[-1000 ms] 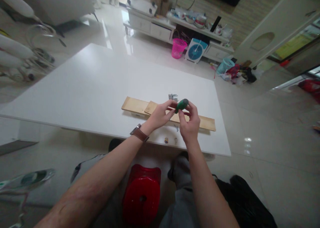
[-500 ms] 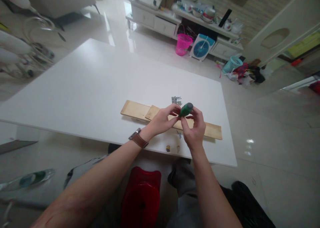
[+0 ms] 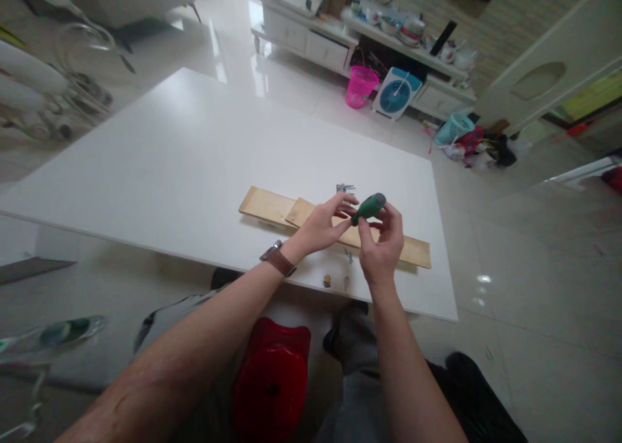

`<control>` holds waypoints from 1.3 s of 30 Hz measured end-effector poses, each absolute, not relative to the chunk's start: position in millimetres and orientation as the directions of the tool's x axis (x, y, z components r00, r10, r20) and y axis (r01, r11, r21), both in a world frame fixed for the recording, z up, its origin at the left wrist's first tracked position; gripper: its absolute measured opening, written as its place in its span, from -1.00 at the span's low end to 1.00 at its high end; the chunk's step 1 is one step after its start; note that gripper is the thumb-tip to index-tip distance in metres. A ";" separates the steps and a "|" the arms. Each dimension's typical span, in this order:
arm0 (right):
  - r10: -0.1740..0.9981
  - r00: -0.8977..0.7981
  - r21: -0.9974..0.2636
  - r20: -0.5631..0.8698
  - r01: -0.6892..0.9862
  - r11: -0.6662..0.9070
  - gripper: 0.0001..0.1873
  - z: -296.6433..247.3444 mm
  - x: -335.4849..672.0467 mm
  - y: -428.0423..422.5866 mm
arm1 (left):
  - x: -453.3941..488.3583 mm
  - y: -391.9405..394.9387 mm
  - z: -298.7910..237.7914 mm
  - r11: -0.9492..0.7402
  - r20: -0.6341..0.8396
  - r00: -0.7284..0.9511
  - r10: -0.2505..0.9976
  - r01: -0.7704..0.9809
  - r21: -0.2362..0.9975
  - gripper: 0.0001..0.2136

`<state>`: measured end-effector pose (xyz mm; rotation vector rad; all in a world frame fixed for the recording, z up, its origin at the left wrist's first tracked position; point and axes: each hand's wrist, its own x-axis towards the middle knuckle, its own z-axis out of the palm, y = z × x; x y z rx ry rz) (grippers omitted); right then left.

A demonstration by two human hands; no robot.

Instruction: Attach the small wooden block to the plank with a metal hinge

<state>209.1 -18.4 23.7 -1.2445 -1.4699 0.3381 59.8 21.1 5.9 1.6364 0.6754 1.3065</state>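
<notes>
A green-handled screwdriver (image 3: 370,206) is held above the wooden boards, its dark butt end tilted up and to the right. My right hand (image 3: 383,242) grips the handle between thumb and fingers. From the other side, my left hand (image 3: 323,226), with a watch (image 3: 278,257) on its wrist, closes its thumb and fingers at the handle's lower end; the shaft and tip are hidden. Beneath both hands, a shorter wooden board (image 3: 297,212) overlaps a longer wooden board (image 3: 265,203). Metal hinges and screws (image 3: 343,188) lie just behind the boards, and loose screws (image 3: 348,256) lie in front.
Near the front edge of the white table (image 3: 204,151) sit a small yellow-brown item (image 3: 327,280) and a small pale item (image 3: 346,282). A red stool (image 3: 272,378) stands below. Across the floor are a pink basket (image 3: 361,88) and a blue-and-white fan (image 3: 396,93).
The screwdriver handle has tipped further over to the right, with my right hand still on it. My left hand stays beside its lower end. The camera view has shifted slightly.
</notes>
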 end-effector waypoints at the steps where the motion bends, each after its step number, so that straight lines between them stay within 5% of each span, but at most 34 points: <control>1: 0.817 0.195 -0.773 0.543 0.495 0.396 -0.51 23.3 208.7 -18.1 | 59.7 21.0 6.6 -0.448 0.457 0.298 0.838 -0.102 0.888 -0.70; 6: 0.791 0.205 -0.744 0.577 0.533 0.404 -0.61 25.5 202.8 -17.7 | 60.9 21.0 10.0 -0.491 0.463 0.303 0.833 0.018 0.871 -0.78; 14: 0.804 0.184 -0.768 0.566 0.471 0.433 -0.53 27.6 204.6 -17.7 | 60.3 23.4 14.3 -0.439 0.448 0.312 0.838 -0.104 0.892 -0.79; 21: 0.780 0.170 -0.701 0.602 0.580 0.415 -0.59 34.1 205.9 -20.7 | 55.4 19.5 16.9 -0.559 0.500 0.357 0.789 0.082 0.825 -0.80; 26: 0.813 0.153 -0.761 0.561 0.482 0.435 -0.55 30.2 205.5 -23.0 | 53.0 19.4 10.5 -0.510 0.480 0.347 0.805 -0.006 0.860 -0.63; 39: 0.791 0.143 -0.724 0.595 0.522 0.451 -0.53 31.9 203.2 -21.1 | 50.1 20.2 8.1 -0.560 0.526 0.329 0.784 0.007 0.829 -0.65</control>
